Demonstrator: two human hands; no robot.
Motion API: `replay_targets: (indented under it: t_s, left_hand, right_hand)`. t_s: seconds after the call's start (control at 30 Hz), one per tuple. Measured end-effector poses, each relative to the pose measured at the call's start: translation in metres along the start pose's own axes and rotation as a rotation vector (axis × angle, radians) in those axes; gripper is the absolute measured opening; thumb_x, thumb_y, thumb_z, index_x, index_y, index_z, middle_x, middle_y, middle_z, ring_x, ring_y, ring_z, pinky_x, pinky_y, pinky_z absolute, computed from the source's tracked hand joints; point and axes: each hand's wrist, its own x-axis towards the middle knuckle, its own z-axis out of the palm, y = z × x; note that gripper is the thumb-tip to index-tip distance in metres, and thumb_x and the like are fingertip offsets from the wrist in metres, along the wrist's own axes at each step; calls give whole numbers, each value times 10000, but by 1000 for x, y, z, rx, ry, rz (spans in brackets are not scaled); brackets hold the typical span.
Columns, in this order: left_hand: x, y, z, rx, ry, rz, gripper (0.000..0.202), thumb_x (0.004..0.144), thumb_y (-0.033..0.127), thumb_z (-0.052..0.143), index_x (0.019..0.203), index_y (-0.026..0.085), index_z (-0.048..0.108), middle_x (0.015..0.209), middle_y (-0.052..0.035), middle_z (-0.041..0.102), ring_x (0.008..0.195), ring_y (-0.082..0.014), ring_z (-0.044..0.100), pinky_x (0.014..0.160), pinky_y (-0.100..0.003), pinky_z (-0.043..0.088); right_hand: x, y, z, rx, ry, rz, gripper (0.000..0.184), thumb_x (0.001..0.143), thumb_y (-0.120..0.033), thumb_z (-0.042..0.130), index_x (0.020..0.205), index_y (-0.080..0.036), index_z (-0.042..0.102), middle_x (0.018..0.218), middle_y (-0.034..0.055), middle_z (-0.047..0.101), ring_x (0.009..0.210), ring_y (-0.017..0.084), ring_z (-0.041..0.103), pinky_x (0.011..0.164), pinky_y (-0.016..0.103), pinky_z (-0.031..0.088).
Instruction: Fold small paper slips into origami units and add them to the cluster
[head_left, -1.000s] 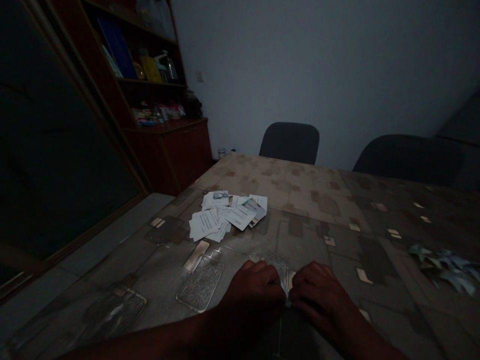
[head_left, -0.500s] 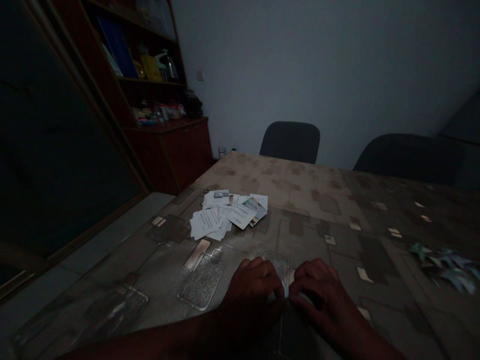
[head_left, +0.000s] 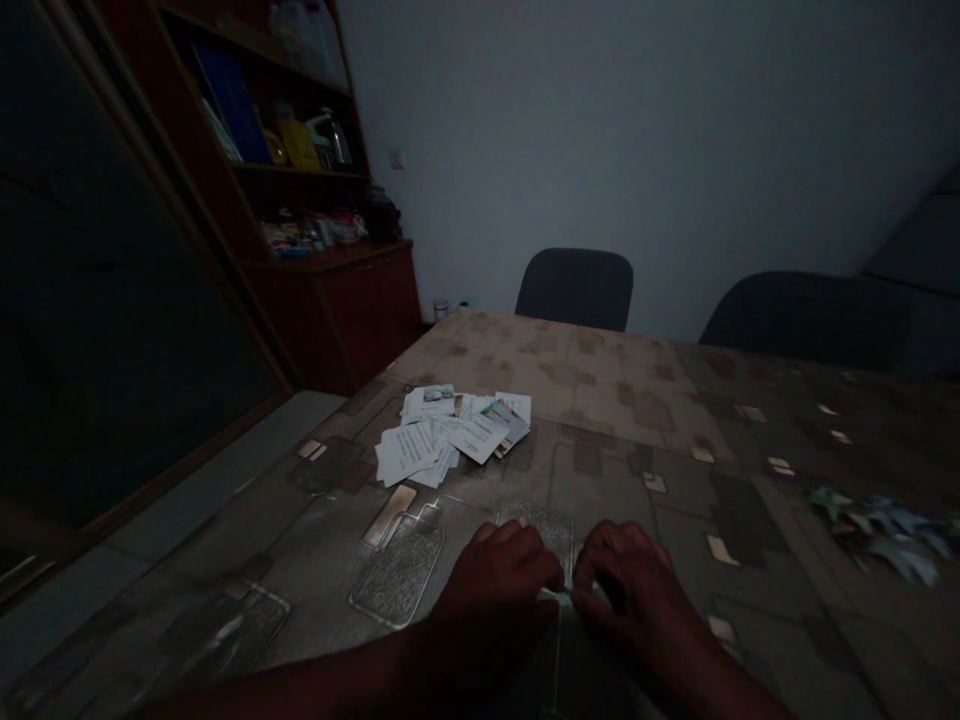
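My left hand (head_left: pixel 499 577) and my right hand (head_left: pixel 626 585) rest close together on the patterned table (head_left: pixel 615 420) near its front edge. Both have their fingers curled, pinching a small pale piece of paper (head_left: pixel 566 592) between them; only a sliver of it shows. The room is dim, so the paper's shape is unclear. A loose heap of white printed cards (head_left: pixel 450 432) lies farther back on the table, to the left of my hands.
A pile of small folded bluish paper shapes (head_left: pixel 877 520) lies at the right edge of the table. Two dark chairs (head_left: pixel 576 288) stand behind the table against the wall. A red-brown shelf cabinet (head_left: pixel 315 220) with books and bottles stands at the left.
My hands stayed together over the small paper, with the fingers shifting slightly. The view tilted a little.
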Motion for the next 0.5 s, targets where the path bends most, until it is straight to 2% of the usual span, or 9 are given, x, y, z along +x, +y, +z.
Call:
replay_targets:
  t_s: [0.03, 0.1, 0.2, 0.27, 0.37, 0.5]
  left_hand:
    - [-2, -2, -1, 59, 4, 88, 75, 854, 144, 653, 863, 208, 615, 848, 5, 635, 780, -171, 541, 694, -304, 362]
    - [-8, -5, 0, 128, 45, 182, 72, 922, 173, 582, 874, 216, 614, 806, 9, 617, 730, -159, 525, 662, -294, 362]
    - [-16, -9, 4, 92, 78, 152, 243, 976, 272, 523, 749, 192, 560, 688, 17, 566, 665, -142, 521, 637, -274, 383]
    - [-19, -11, 7, 93, 80, 153, 206, 976, 296, 533, 798, 200, 569, 704, 16, 567, 679, -143, 532, 650, -271, 397]
    - [-20, -14, 12, 146, 54, 229, 26, 957, 257, 575, 952, 236, 590, 809, 3, 589, 746, -153, 544, 697, -278, 404]
    - [-21, -18, 18, 113, 58, 181, 56, 942, 271, 604, 996, 256, 597, 883, -1, 605, 797, -163, 544, 725, -280, 397]
  right_hand:
    - [0, 0, 0, -1, -2, 2, 156, 766, -68, 633, 706, -210, 616, 776, 9, 610, 806, 222, 538, 730, 350, 356]
    - [1, 0, 0, -5, 3, 7, 185, 734, -32, 637, 698, -213, 620, 765, 7, 610, 793, 219, 542, 723, 345, 360]
    - [1, 0, 0, -5, 26, 10, 224, 705, 7, 637, 691, -216, 618, 759, 4, 610, 792, 216, 546, 728, 342, 366]
    - [2, -1, 0, -4, 24, 23, 211, 708, -7, 644, 693, -216, 617, 768, 5, 610, 809, 220, 548, 739, 347, 368]
    - [2, -1, -2, 14, -36, 45, 159, 719, -60, 655, 720, -217, 628, 798, 9, 612, 840, 229, 543, 756, 356, 369]
    - [1, 0, -3, 47, -65, 58, 126, 745, -82, 641, 744, -208, 635, 827, 13, 612, 862, 223, 537, 778, 356, 366]
